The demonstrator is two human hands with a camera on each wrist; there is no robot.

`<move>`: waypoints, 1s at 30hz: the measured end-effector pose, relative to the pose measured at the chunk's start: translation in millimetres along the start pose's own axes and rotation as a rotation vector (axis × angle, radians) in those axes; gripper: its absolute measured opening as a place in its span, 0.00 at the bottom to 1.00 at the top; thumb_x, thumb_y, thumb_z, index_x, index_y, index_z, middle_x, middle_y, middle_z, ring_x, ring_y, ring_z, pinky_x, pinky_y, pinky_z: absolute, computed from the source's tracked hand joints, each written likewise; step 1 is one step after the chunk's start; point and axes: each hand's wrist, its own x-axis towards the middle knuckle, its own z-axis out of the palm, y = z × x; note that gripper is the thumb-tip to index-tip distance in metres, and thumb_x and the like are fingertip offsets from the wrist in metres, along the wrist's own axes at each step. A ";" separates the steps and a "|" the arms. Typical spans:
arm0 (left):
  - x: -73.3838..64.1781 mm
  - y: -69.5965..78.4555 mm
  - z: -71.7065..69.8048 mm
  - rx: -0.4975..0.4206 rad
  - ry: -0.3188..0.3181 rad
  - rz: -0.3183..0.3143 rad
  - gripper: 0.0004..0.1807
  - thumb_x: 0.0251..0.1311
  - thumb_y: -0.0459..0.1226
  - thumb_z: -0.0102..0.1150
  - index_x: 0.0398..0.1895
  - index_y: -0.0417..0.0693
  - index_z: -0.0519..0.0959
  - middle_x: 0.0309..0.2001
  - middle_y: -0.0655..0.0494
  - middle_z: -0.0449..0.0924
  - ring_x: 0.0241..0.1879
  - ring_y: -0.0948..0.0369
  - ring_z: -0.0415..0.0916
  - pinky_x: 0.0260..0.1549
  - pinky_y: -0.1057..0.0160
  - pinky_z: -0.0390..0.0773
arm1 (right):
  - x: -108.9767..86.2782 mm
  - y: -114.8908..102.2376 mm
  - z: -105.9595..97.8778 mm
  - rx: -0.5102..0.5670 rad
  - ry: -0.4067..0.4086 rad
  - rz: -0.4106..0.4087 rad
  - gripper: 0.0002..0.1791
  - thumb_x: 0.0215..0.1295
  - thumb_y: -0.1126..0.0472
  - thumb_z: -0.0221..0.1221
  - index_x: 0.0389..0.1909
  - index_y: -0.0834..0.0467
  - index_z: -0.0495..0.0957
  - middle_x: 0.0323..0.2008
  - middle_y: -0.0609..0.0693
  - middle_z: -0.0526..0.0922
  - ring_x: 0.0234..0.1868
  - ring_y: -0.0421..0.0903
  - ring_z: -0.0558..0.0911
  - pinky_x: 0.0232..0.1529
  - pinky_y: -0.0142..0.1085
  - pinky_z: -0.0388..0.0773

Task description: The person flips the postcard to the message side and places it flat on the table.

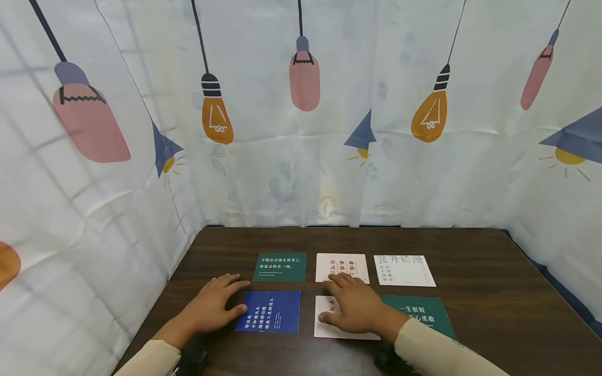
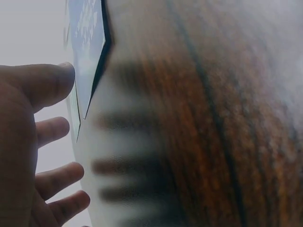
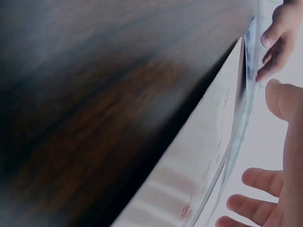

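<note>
My left hand (image 1: 209, 308) is at the left edge of the blue card (image 1: 277, 313), its thumb tip over that edge and its fingers spread and relaxed. In the left wrist view the same blue card (image 2: 87, 42) lies beyond the thumb. My right hand (image 1: 352, 303) hovers over the lower white card with red writing (image 1: 348, 333), partly covering it, with fingertips overlapping the upper white card with red writing (image 1: 350, 263). Seen from the right wrist, the white card (image 3: 189, 156) lies below spread fingers. Neither hand holds anything.
A green card (image 1: 279, 267) lies behind the blue one. At the back right is a white card with grey writing (image 1: 405, 271). Another green card (image 1: 435, 318) lies partly under my right forearm. The dark wooden table (image 1: 494, 292) meets a printed curtain (image 1: 263, 172) behind.
</note>
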 end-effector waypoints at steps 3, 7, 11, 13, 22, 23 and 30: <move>-0.2 -0.2 0.4 0.000 -0.002 -0.002 0.32 0.65 0.58 0.63 0.68 0.55 0.77 0.69 0.40 0.70 0.70 0.35 0.63 0.66 0.31 0.56 | 2.2 -1.3 1.9 -0.011 -0.006 -0.006 0.45 0.65 0.27 0.55 0.74 0.53 0.69 0.73 0.53 0.69 0.73 0.56 0.67 0.67 0.58 0.65; -0.8 0.3 0.3 0.000 -0.006 0.000 0.32 0.65 0.58 0.63 0.68 0.55 0.77 0.69 0.40 0.70 0.70 0.35 0.63 0.66 0.31 0.56 | 4.1 -5.0 0.9 -0.008 -0.008 -0.027 0.45 0.66 0.27 0.55 0.74 0.53 0.69 0.72 0.53 0.69 0.73 0.56 0.66 0.67 0.58 0.65; -1.3 1.0 0.1 -0.004 -0.010 -0.001 0.32 0.65 0.58 0.63 0.68 0.54 0.77 0.69 0.40 0.70 0.70 0.35 0.62 0.66 0.31 0.56 | 5.7 -9.5 -0.1 -0.009 -0.025 -0.037 0.45 0.66 0.28 0.56 0.74 0.56 0.69 0.72 0.55 0.68 0.73 0.57 0.66 0.66 0.58 0.65; -1.2 1.0 0.3 -0.006 -0.012 -0.004 0.32 0.65 0.57 0.63 0.68 0.54 0.77 0.69 0.40 0.69 0.70 0.35 0.62 0.66 0.31 0.56 | 6.9 -11.6 0.1 -0.015 -0.032 -0.038 0.45 0.67 0.29 0.56 0.74 0.55 0.69 0.72 0.55 0.68 0.72 0.57 0.67 0.66 0.58 0.66; -1.2 -0.6 2.2 -0.002 -0.024 -0.002 0.33 0.65 0.57 0.64 0.68 0.53 0.77 0.70 0.40 0.69 0.70 0.35 0.62 0.66 0.31 0.56 | 15.9 -19.7 7.3 -0.040 -0.051 -0.048 0.45 0.66 0.26 0.54 0.73 0.53 0.69 0.72 0.53 0.69 0.73 0.54 0.66 0.66 0.56 0.66; -1.2 -0.5 2.2 -0.002 -0.023 -0.001 0.32 0.65 0.57 0.64 0.68 0.53 0.77 0.69 0.40 0.69 0.70 0.35 0.62 0.66 0.31 0.56 | 16.8 -20.7 7.8 -0.042 -0.056 -0.048 0.45 0.66 0.26 0.54 0.73 0.53 0.69 0.72 0.53 0.68 0.73 0.54 0.66 0.66 0.56 0.66; -0.5 -0.8 2.9 -0.008 -0.026 -0.003 0.33 0.65 0.57 0.64 0.69 0.54 0.77 0.70 0.40 0.68 0.71 0.36 0.61 0.66 0.31 0.55 | 21.1 -26.0 8.7 -0.054 -0.050 -0.066 0.45 0.66 0.25 0.53 0.73 0.53 0.70 0.72 0.53 0.68 0.72 0.53 0.67 0.66 0.55 0.67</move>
